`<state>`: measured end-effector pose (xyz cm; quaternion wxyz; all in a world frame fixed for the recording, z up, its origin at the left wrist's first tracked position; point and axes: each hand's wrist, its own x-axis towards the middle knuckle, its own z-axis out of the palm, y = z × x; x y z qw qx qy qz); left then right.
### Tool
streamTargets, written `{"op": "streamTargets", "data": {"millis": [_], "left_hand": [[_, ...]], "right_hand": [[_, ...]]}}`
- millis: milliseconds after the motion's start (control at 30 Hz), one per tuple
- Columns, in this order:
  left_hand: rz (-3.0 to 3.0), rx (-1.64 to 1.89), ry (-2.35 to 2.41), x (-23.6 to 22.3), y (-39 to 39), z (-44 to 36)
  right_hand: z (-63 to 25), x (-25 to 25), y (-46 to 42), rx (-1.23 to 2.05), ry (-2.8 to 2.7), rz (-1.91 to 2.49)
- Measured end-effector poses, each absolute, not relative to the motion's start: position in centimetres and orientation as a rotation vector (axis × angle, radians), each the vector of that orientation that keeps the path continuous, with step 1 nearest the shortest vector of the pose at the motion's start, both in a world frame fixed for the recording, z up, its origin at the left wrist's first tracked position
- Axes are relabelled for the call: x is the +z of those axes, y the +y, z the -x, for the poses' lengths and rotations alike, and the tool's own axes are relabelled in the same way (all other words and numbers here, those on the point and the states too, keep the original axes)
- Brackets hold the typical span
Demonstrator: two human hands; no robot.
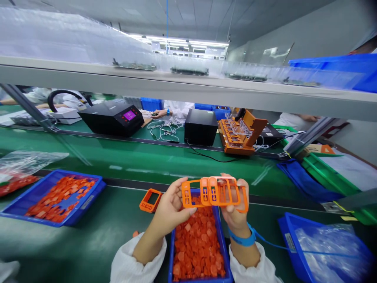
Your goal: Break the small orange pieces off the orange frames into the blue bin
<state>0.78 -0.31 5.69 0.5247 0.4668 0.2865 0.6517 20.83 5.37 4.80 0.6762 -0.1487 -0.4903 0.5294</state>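
Several orange frames [205, 184], overlapping in a row, are held up in front of the person, above a blue tray [223, 245]. The left hand [172, 205] grasps the left end of the row, its fingers bent at the outer edge and its thumb reaching along below. The right hand [235, 210] grips the right end, its fingers partly hidden behind the frames and its thumb near the lower edge; the rightmost frame sits lower and slightly tilted.

The tray below the hands is filled with small orange pieces [198, 247]. Just beside the left hand, a single frame [146, 207] lies on the green desk [123, 232]. Both arms wear white sleeves [140, 257], and a blue wrist strap [243, 238] with a cord [273, 245] circles the right wrist.

Farther left stands a second blue tray [66, 221], partly covered with orange pieces, near a clear plastic bag [44, 158]. On the right, another blue tray [290, 240] holds crumpled clear plastic [330, 247].

Beyond the desk, a raised green surface carries a black machine [113, 114] with a purple screen, white cables [167, 129], a black box [201, 127] and an orange stand [240, 149]. A co-worker's hand [160, 113] shows behind the cables. Overhead, a long shelf [176, 89] bears circuit boards [190, 72] and a blue bin [335, 65].
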Motion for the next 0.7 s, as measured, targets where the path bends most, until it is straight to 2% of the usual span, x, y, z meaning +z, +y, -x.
{"op": "streamTargets", "data": {"millis": [700], "left_hand": [[-1.136, 1.513, 0.787, 5.92, -1.17, -0.76]], "right_hand": [[-20.49, 4.06, 5.28, 1.229, -1.227, 0.371]]}}
